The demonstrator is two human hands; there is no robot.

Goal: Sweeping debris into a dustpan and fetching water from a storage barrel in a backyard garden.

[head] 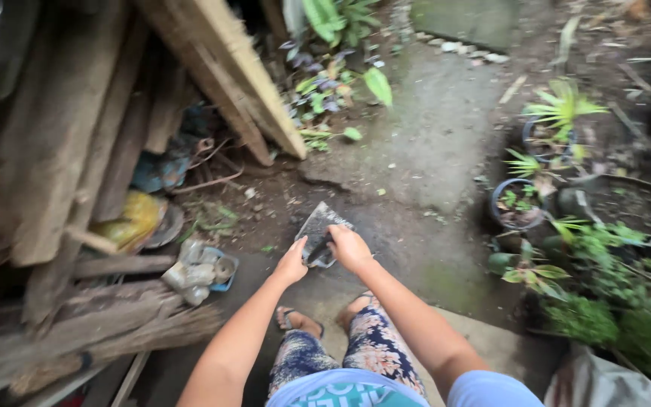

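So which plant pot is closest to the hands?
The small dark round pot with little green sprouts, just right of the right hand. The other pot, holding a spiky yellow-green plant, sits farther back.

head-worn view, looking steeply down, near

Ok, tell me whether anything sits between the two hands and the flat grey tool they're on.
Nothing visible does. The left hand touches the flat grey tool at its near left edge, and the right hand grips its near end. Below the tool lies only bare dirt ground.
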